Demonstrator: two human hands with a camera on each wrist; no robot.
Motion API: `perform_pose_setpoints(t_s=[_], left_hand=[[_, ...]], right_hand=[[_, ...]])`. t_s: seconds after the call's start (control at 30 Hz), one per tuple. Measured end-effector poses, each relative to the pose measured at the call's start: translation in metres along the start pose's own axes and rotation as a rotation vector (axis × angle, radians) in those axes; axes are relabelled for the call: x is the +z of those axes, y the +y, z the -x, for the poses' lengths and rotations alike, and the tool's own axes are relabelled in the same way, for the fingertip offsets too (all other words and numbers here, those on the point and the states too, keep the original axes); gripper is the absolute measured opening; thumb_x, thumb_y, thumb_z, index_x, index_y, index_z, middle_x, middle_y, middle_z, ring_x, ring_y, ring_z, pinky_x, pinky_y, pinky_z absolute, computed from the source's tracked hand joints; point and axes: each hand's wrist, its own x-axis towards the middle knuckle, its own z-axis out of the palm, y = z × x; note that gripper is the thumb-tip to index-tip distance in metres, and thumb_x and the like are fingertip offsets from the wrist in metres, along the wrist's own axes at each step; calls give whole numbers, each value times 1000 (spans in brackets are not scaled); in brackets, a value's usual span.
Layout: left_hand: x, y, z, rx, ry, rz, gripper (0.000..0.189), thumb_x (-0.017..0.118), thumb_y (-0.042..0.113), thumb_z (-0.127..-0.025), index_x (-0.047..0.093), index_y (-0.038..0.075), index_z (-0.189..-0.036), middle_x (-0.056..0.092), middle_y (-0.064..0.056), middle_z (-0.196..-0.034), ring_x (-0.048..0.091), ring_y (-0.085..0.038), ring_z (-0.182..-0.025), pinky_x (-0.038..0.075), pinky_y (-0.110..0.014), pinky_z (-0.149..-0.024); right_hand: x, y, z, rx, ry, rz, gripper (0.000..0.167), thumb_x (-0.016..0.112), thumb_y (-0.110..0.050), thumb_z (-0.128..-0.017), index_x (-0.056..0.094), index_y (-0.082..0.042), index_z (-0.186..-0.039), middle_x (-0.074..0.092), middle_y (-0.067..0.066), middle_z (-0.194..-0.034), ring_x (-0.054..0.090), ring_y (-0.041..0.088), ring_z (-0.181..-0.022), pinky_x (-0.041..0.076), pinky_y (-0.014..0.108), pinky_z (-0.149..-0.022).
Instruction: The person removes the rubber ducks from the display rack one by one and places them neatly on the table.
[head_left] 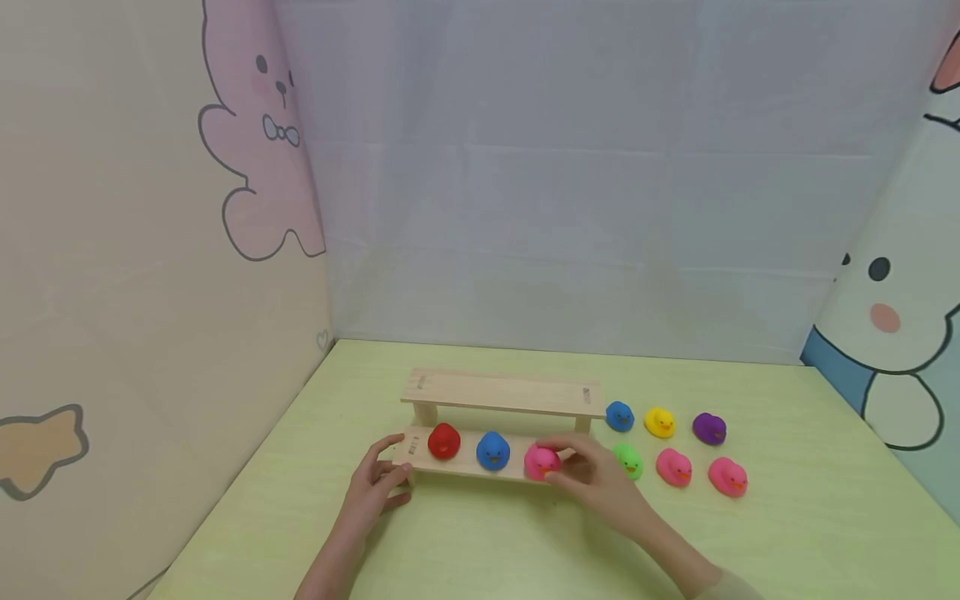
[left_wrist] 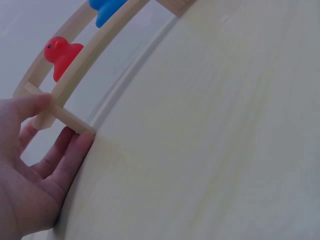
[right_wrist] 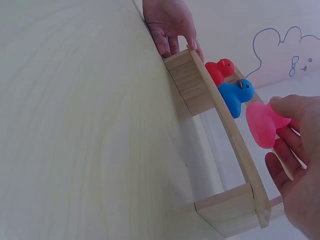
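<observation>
A small two-step wooden rack (head_left: 502,392) stands on the table. My left hand (head_left: 366,493) holds its left end, with the thumb on the front of the lower plank and fingertips low by the end support in the left wrist view. A red rubber duck (head_left: 444,442) and a blue rubber duck (head_left: 492,451) sit side by side on the lower step. To their right, my right hand (head_left: 600,485) pinches a pink rubber duck (head_left: 540,462) between thumb and fingers. In the right wrist view this pink duck (right_wrist: 262,125) is tilted, close over the lower plank.
Right of the rack, more rubber ducks stand in two rows: blue (head_left: 620,416), yellow (head_left: 660,422) and purple (head_left: 709,428) behind, green (head_left: 628,462) and two pink ones (head_left: 674,467) in front. Cloth walls with cartoon animals enclose the pale table (head_left: 480,550).
</observation>
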Motion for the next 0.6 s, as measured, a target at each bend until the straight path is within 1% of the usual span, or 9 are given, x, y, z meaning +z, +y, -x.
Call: perform_pose_setpoints(t_s=[0.07, 0.17, 0.23, 0.3, 0.37, 0.43, 0.5, 0.6], left_hand=[[0, 1, 1, 6, 6, -3, 53, 64, 23, -85, 41, 28, -133, 57, -14, -101, 58, -24, -91, 53, -39, -72], [1, 2, 3, 11, 18, -10, 52, 65, 25, -84, 42, 30, -131, 57, -14, -101, 59, -24, -90, 53, -38, -72], [1, 3, 4, 14, 23, -12, 51, 65, 25, -84, 43, 30, -130, 57, -14, -101, 59, -24, -90, 53, -38, -71], [0, 3, 4, 13, 21, -9, 51, 65, 25, -84, 43, 30, -130, 58, -14, -101, 59, -24, -90, 53, -38, -71], [0, 2, 4, 13, 20, -5, 51, 65, 25, -83, 44, 30, -129, 58, -14, -101, 59, -23, -89, 53, -38, -71], [0, 2, 4, 12, 19, -3, 51, 65, 25, -83, 44, 30, -129, 58, -14, -101, 59, -23, -89, 53, -38, -71], [0, 2, 3, 10, 19, -1, 51, 65, 25, -83, 44, 30, -129, 58, -13, -101, 59, -23, -89, 53, -38, -71], [0, 2, 3, 7, 20, -4, 50, 66, 24, -83, 45, 30, -128, 58, -13, -100, 59, -24, -89, 53, -38, -71]], right_hand=[[-4, -3, 4, 3, 9, 15, 34, 67, -11, -82, 59, -13, -115, 57, 0, -109, 55, 22, -95, 50, 39, -81], [-11, -5, 9, -53, 40, 47, 35, 68, -8, -80, 60, -11, -114, 58, 2, -109, 55, 22, -92, 51, 37, -78], [-14, 2, 13, -90, 61, 74, 36, 69, -10, -79, 60, -13, -114, 59, 0, -110, 56, 19, -90, 51, 35, -75], [-18, 12, 17, -125, 81, 117, 37, 69, -15, -80, 59, -16, -116, 59, -3, -111, 56, 16, -91, 51, 31, -73], [-22, 22, 20, -119, 89, 139, 39, 68, -22, -80, 58, -21, -118, 58, -7, -113, 54, 12, -93, 50, 29, -75], [-26, 29, 25, -132, 102, 168, 40, 67, -27, -81, 57, -24, -119, 57, -11, -114, 53, 8, -96, 50, 28, -76], [-29, 33, 29, -146, 115, 183, 39, 68, -27, -80, 58, -24, -117, 57, -11, -113, 52, 5, -97, 49, 27, -76], [-33, 37, 37, -190, 126, 205, 39, 70, -22, -79, 59, -21, -116, 59, -8, -112, 51, 5, -98, 49, 26, -75]])
